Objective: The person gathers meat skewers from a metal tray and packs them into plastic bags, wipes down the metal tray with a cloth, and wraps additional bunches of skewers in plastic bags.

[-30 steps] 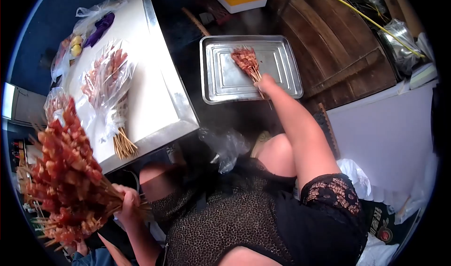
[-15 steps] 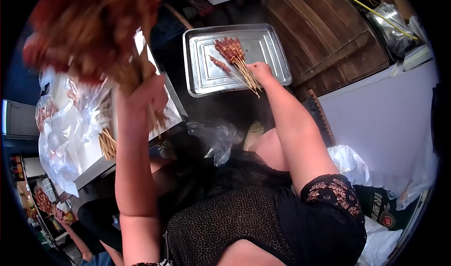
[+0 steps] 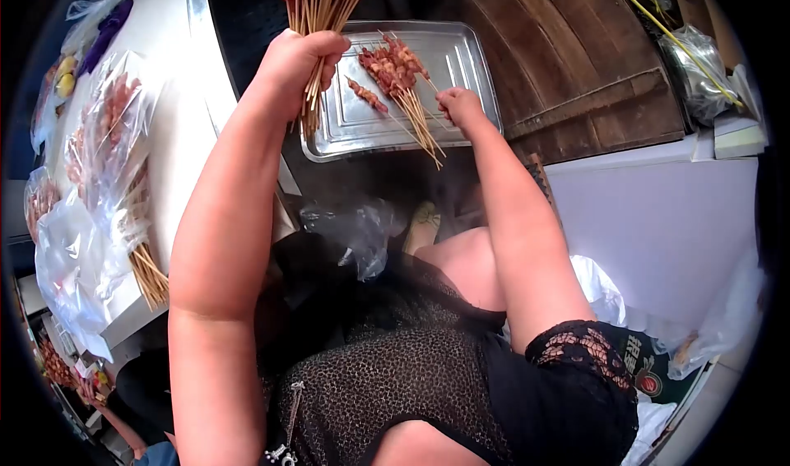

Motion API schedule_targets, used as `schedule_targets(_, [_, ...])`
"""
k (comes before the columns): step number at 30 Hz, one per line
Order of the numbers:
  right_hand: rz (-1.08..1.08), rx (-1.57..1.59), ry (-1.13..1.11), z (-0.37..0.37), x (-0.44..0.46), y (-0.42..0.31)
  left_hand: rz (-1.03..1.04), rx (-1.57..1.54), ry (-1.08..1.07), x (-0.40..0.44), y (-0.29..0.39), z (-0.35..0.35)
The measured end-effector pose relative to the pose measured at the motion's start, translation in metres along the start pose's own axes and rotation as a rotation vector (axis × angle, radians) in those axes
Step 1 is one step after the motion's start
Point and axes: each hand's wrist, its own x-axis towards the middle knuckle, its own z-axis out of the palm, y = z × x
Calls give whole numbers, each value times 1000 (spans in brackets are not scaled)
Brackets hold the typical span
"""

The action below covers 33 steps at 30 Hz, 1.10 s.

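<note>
My left hand (image 3: 298, 67) is closed round the sticks of a large bunch of meat skewers (image 3: 329, 4), raised beside the tray with the meat at the top edge of view. Over the right part of the metal tray (image 3: 329, 147), my right hand (image 3: 459, 108) pinches the stick of a meat skewer (image 3: 409, 56); whether it holds more than one is hard to tell. Next to it on the tray lies a fanned pile of meat skewers (image 3: 393, 75), sticks towards me. A single meat skewer (image 3: 368, 96) lies left of that pile.
On the left, a white table (image 3: 185, 79) carries bagged skewers (image 3: 111, 137) with their sticks poking out. A wooden panel (image 3: 576, 46) stands beyond the tray at right. Clear plastic (image 3: 362, 227) hangs below the tray. Another person's hand (image 3: 95, 388) shows at lower left.
My left hand has swung the bunch away from close to the camera, rightwards to the tray's left side. My right hand has pulled a skewer slightly away from the pile.
</note>
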Motion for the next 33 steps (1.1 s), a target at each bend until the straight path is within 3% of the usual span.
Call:
schedule_targets(5, [-11,107,53,-2,12,16,43,-40,10,7,-1,0])
schedule_targets(8, [95,29,47,7,14,15,85,-29,26,15,-4,-2])
schedule_targets(10, [170,196,-31,20,25,23,89,-29,37,14,-4,-1])
schedule_targets(18, [280,195,-120,27,31,16,106,-57,40,8,2,4])
schedule_targets(33, [15,-75,53,16,7,-18,112,-90,40,12,1,0])
